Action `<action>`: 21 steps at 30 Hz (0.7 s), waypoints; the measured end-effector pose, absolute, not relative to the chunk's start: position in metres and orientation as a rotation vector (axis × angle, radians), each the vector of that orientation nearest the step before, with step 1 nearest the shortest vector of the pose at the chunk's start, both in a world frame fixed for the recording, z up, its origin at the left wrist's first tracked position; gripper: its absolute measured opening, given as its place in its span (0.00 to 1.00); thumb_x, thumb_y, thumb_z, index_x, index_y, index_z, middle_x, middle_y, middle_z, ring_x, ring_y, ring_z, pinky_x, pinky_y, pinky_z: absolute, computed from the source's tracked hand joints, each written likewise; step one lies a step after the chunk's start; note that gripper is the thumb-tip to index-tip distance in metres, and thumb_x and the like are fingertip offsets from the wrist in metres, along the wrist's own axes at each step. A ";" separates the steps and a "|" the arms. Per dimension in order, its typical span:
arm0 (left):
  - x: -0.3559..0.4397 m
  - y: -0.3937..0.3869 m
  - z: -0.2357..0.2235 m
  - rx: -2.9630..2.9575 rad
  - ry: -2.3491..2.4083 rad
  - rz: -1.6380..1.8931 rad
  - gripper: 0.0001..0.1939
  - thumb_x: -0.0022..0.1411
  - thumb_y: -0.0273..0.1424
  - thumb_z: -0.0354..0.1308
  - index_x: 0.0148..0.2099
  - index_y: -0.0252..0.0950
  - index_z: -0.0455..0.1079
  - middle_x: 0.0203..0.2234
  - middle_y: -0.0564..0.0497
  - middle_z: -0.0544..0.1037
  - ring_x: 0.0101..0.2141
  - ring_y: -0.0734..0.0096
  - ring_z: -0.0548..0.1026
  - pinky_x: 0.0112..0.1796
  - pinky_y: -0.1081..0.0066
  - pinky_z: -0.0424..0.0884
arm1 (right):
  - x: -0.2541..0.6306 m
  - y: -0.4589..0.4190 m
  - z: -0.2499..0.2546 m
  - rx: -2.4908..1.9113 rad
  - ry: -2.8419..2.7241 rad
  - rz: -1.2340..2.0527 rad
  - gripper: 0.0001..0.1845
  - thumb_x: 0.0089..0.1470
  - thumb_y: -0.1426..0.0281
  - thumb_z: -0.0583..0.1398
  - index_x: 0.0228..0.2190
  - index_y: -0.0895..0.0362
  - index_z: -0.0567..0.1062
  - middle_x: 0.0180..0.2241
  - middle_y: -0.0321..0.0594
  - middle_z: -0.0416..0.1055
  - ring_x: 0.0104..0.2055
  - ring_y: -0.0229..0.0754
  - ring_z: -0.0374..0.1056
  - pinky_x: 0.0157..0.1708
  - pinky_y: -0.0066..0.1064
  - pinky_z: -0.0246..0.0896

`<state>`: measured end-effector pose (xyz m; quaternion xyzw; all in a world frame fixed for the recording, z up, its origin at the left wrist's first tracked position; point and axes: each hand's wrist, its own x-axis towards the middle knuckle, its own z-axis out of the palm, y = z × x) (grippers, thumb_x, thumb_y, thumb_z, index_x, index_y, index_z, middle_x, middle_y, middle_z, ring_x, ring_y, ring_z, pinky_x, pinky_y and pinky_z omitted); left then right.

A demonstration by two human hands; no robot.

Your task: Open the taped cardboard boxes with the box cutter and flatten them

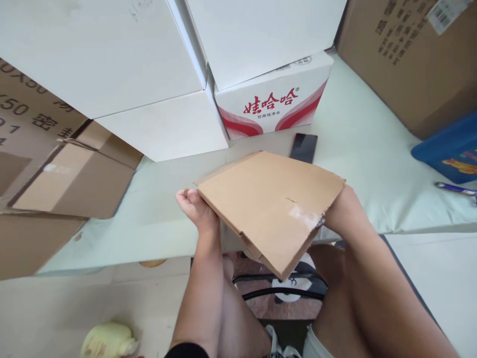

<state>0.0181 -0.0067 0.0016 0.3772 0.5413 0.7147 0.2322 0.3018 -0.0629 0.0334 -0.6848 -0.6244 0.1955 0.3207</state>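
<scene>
I hold a flattened brown cardboard box [270,206] with both hands, above my lap at the near edge of the pale green table [357,144]. My left hand [196,206] grips its left corner, fingers curled under the board. My right hand [341,211] holds the right edge, and its fingers are hidden behind the cardboard. A strip of torn tape shows near the right edge. The board is tilted, its near corner pointing down toward my knees.
A black phone [304,147] lies on the table just beyond the cardboard. White cartons [149,69] and a red-and-white printed carton [276,99] stand behind it. Brown boxes sit at left [63,174] and far right [413,59]. A blue item [450,149] and a purple-handled tool [456,189] lie at right.
</scene>
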 end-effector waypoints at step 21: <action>0.021 0.004 -0.002 1.079 1.602 2.209 0.37 0.50 0.69 0.57 0.33 0.41 0.49 0.28 0.58 0.52 0.28 0.77 0.56 0.33 0.71 0.59 | 0.251 -0.076 0.052 -1.280 -1.851 0.796 0.15 0.53 0.65 0.64 0.43 0.53 0.78 0.45 0.47 0.81 0.47 0.53 0.78 0.44 0.43 0.74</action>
